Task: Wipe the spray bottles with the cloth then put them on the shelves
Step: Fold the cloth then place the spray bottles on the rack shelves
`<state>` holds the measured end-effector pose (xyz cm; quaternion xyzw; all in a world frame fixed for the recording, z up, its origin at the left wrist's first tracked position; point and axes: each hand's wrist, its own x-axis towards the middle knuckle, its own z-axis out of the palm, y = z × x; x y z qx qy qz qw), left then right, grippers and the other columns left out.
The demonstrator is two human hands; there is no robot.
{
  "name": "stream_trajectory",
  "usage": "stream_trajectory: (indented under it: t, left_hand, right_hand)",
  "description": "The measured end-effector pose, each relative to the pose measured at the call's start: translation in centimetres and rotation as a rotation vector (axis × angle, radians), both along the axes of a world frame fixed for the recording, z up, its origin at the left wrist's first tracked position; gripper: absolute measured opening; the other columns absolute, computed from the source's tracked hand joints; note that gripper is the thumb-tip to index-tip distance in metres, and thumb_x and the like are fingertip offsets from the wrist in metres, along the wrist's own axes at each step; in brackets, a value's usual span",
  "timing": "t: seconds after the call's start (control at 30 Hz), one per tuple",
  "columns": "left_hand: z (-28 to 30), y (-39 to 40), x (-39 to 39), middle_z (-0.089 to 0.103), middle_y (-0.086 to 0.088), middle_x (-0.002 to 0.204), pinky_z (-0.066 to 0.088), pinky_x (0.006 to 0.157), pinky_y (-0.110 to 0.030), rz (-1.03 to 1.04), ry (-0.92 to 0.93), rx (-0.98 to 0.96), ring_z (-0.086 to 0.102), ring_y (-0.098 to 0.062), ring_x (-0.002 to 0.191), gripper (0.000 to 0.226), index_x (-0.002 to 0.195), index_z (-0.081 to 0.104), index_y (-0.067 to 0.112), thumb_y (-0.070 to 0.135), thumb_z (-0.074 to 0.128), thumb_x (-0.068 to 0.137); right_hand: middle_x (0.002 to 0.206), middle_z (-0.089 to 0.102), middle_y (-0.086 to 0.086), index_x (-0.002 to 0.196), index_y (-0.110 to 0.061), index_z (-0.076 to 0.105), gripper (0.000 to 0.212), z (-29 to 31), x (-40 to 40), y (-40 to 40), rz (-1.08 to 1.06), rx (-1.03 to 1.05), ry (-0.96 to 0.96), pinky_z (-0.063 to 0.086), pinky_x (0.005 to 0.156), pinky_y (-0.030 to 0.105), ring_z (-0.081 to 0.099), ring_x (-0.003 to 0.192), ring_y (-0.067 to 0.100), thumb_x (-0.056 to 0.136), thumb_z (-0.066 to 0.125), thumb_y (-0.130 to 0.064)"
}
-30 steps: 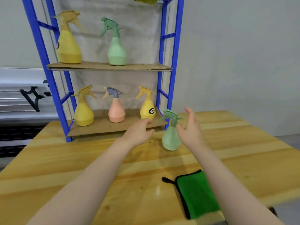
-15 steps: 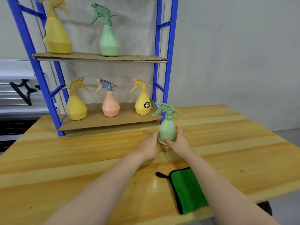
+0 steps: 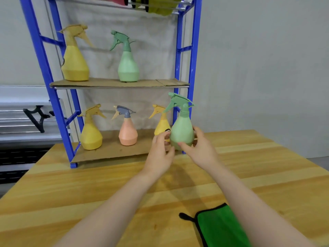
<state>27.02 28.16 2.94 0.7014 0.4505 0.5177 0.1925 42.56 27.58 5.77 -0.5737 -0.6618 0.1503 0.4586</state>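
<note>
A pale green spray bottle (image 3: 181,129) hangs upright above the wooden table, in front of the rack's right post. My right hand (image 3: 199,148) grips its base from the right, thumb across the front. My left hand (image 3: 160,154) holds the base from the left with curled fingers. The green cloth (image 3: 220,229) with a black edge lies flat on the table near the front, under my right forearm. The lower shelf (image 3: 110,154) holds two yellow bottles and a pink one (image 3: 127,132). On the upper shelf (image 3: 160,83) stand a yellow bottle (image 3: 74,63) and a green bottle (image 3: 127,65).
The blue metal rack (image 3: 58,107) stands on the back left of the table (image 3: 89,193). The upper shelf has bare cardboard at its right end. A grey wall is behind, and a black bracket (image 3: 37,118) is at far left.
Both hands closed round the green bottle's base and lifted it off the table, toward the rack. The cloth has stayed put.
</note>
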Motion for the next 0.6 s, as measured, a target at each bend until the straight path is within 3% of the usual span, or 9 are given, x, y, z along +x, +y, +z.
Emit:
stream_trajectory:
  t: [0.1, 0.23, 0.3, 0.43, 0.6]
  left_hand:
    - [4.5, 1.0, -1.1, 0.047, 0.000, 0.123, 0.047, 0.087, -0.023, 0.047, -0.026, 0.102, 0.054, -0.007, 0.095, 0.043, 0.129, 0.045, 0.019, 0.021, 0.064, 0.090]
    - [10.5, 2.8, -2.7, 0.054, 0.004, 0.121, 0.046, 0.088, -0.029, 0.079, 0.018, 0.201, 0.054, -0.010, 0.098, 0.039, 0.125, 0.046, 0.023, 0.029, 0.064, 0.090]
    - [13.2, 3.6, -3.5, 0.054, 0.004, 0.122, 0.044, 0.087, -0.027, 0.094, 0.062, 0.260, 0.054, -0.010, 0.099, 0.039, 0.127, 0.048, 0.020, 0.027, 0.063, 0.091]
    - [17.1, 5.7, -5.0, 0.055, 0.005, 0.121, 0.044, 0.091, -0.027, 0.101, 0.188, 0.324, 0.055, -0.014, 0.104, 0.042, 0.130, 0.049, 0.017, 0.017, 0.062, 0.090]
    - [19.3, 8.6, -6.6, 0.055, -0.005, 0.137, 0.038, 0.098, -0.029, 0.160, 0.390, 0.240, 0.051, -0.023, 0.123, 0.061, 0.144, 0.040, 0.018, 0.004, 0.052, 0.086]
  right_hand:
    - [0.120, 0.062, -0.007, 0.140, -0.024, 0.043, 0.071, 4.6, -1.1, 0.8, 0.032, 0.059, -0.014, 0.046, 0.080, 0.027, 0.062, 0.102, 0.016, 0.078, 0.075, -0.041]
    - [0.118, 0.062, -0.008, 0.139, -0.024, 0.041, 0.072, 10.1, -2.5, 2.7, 0.055, 0.131, 0.012, 0.050, 0.084, 0.029, 0.063, 0.102, 0.015, 0.079, 0.075, -0.045]
    - [0.112, 0.060, -0.010, 0.138, -0.023, 0.041, 0.071, 12.6, -3.0, 3.8, 0.041, 0.177, -0.010, 0.046, 0.078, 0.024, 0.062, 0.099, 0.013, 0.080, 0.074, -0.045]
    - [0.116, 0.062, -0.005, 0.139, -0.018, 0.040, 0.072, 16.3, -3.8, 6.7, 0.035, 0.191, -0.053, 0.048, 0.083, 0.030, 0.063, 0.103, 0.018, 0.080, 0.072, -0.047]
    - [0.110, 0.056, -0.006, 0.138, -0.019, 0.042, 0.070, 18.8, -4.4, 10.2, 0.028, 0.150, -0.105, 0.049, 0.083, 0.031, 0.060, 0.106, 0.020, 0.081, 0.070, -0.050]
